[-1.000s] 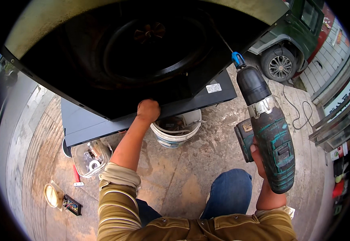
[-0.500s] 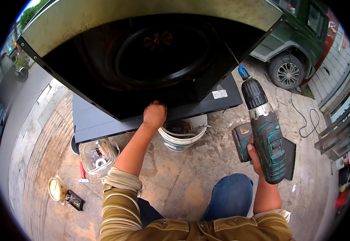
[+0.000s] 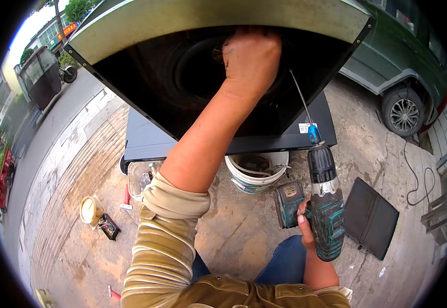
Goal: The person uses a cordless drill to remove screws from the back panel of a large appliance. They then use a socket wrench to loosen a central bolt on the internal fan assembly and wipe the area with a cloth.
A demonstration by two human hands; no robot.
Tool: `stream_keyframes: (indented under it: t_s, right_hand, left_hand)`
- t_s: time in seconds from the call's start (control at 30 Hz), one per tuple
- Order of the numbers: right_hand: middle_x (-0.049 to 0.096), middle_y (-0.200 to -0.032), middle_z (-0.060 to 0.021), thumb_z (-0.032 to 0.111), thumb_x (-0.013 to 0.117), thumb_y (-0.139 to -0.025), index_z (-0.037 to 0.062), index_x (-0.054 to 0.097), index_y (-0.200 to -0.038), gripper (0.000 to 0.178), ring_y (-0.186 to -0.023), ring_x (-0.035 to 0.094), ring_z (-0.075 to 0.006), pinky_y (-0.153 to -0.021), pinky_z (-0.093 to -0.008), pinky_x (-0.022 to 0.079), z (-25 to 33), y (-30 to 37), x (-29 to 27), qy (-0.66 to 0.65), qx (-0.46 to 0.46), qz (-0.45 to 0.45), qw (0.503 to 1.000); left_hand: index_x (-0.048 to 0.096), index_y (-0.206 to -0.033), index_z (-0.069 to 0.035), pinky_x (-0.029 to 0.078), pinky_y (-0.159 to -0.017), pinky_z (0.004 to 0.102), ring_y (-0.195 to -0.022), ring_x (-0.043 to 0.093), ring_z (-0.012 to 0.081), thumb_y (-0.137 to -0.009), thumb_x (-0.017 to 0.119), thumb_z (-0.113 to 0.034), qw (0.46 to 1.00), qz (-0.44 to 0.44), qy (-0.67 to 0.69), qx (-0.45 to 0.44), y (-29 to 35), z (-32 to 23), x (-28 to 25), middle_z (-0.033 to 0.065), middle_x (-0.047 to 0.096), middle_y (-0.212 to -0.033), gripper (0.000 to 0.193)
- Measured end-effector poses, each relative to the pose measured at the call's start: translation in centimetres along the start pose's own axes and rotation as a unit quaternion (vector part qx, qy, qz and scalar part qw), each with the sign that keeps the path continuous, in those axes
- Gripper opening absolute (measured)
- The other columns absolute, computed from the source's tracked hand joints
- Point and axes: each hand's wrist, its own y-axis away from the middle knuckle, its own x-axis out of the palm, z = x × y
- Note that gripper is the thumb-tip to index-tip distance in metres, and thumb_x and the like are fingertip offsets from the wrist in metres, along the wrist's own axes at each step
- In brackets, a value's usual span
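My right hand [image 3: 307, 218] grips a teal-and-black cordless drill [image 3: 328, 215] by its handle, battery toward the left. From its chuck and blue collar [image 3: 313, 134], a long thin bit [image 3: 300, 96] points up in front of the hood's dark opening. My left hand [image 3: 251, 61] reaches up inside a metal range hood [image 3: 213, 16] with a grimy round fan opening [image 3: 197, 77]. Its back faces me and its fingertips are lost in shadow, so I cannot see what they touch. The hood rests on a dark flat panel [image 3: 149, 138].
Below stand a white bucket [image 3: 256, 185] and a clear tub [image 3: 137, 179] of small parts. A red-handled scraper [image 3: 126, 197], a yellowish container [image 3: 90, 210] and a small circuit box [image 3: 109, 227] lie left. A black panel [image 3: 371, 218] lies right, near a cable [image 3: 423, 197] and a green car [image 3: 403, 56].
My left hand has moved up from the hood's lower edge into its opening. The drill has shifted slightly down and left. My view has turned, showing more of the street.
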Motion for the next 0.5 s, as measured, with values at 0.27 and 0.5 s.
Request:
stream_keyframes:
  t_s: [0.27,0.5]
  right_hand:
    - [0.05,-0.082,-0.0067,0.011,0.056,-0.075,-0.0012,0.044,-0.113,0.042,-0.077,0.049,-0.0174,-0.077,-0.0321,0.041,-1.8,0.0,-0.7,-0.093,-0.006,-0.044,0.995]
    - [0.053,-0.081,-0.0087,0.02,0.052,-0.074,0.0003,0.05,-0.097,0.03,-0.08,0.05,-0.0213,-0.098,-0.0405,0.03,-1.9,-0.4,0.2,-0.147,0.041,-0.075,0.985]
  left_hand:
    - [0.059,-0.054,-0.011,0.029,-0.031,0.0314,-0.044,0.05,0.0214,-0.052,0.068,-0.021,0.999,-0.032,-0.025,-0.012,-0.4,-0.7,0.3,0.0057,0.049,-0.049,0.013]
    - [0.062,-0.054,-0.012,0.033,-0.034,0.0318,-0.057,0.053,0.0178,-0.051,0.064,-0.015,0.999,0.051,-0.004,0.018,-0.4,0.1,0.7,0.0047,0.052,-0.056,0.005]
